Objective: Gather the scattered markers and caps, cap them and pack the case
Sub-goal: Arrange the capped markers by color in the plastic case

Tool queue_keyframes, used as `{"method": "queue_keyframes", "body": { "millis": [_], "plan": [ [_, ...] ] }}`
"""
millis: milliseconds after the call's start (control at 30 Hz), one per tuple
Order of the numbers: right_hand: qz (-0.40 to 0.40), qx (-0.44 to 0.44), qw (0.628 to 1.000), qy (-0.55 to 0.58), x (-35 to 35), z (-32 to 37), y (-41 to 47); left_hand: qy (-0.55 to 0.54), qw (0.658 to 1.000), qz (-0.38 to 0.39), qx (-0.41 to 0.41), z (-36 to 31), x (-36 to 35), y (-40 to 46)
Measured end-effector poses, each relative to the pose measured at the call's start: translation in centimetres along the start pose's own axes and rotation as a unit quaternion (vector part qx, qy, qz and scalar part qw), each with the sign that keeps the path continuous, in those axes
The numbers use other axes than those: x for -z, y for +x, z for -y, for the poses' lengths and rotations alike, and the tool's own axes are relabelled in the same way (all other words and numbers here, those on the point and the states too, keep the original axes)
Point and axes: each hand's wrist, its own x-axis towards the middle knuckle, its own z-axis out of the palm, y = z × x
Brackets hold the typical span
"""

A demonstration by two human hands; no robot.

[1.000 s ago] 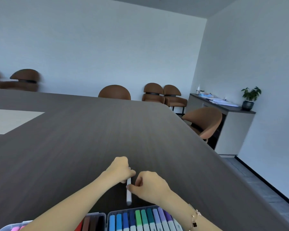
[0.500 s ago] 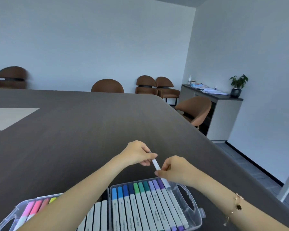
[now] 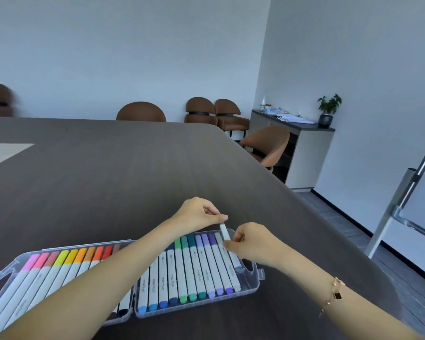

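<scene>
An open clear plastic case (image 3: 252, 283) lies flat on the dark wood-grain tabletop (image 3: 108, 180), its two halves spread side by side and both filled with rows of white-barrelled markers. The left half (image 3: 8, 268) holds pink, yellow, orange and red caps; the right half of the case holds blue, green, teal and purple ones, with the word "marker" printed on several barrels. Both hands meet over the far right corner of the case, sharing one white marker (image 3: 224, 232) that tilts above the purple end of the row. The left hand (image 3: 198, 213) is closed in a pinch at the marker's upper end, thumb and forefinger pressed together there; whether a cap sits between those fingers cannot be told. The right hand (image 3: 252, 242) is curled around the marker's lower part, just above the last slots of the case, and its wrist wears a thin gold bracelet (image 3: 335, 294). Beyond the case, past the tabletop's far edge, stand brown chairs (image 3: 140, 111), and to the case's far right a grey cabinet (image 3: 304, 153) carries a potted plant (image 3: 328, 110).
</scene>
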Motion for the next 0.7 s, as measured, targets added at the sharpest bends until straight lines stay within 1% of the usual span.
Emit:
{"method": "queue_keyframes", "body": {
  "millis": [133,333,467,700],
  "plan": [
    [-0.044,0.003,0.999,0.026,-0.1,0.3,-0.6,0.01,1.0,-0.01,-0.016,-0.5,0.0,-0.2],
    [0.036,-0.001,0.999,-0.039,-0.4,-0.6,-1.6,0.012,0.999,0.044,-0.03,0.4,-1.2,-1.0],
    [0.016,0.026,0.997,-0.071,-0.4,-1.5,-2.0,-0.004,0.998,0.015,-0.053,1.0,-2.1,-1.5],
    [-0.012,0.095,0.994,-0.047,-1.1,-2.9,-1.0,-0.011,0.998,-0.024,-0.055,1.4,-2.2,-1.0]
  ]
}}
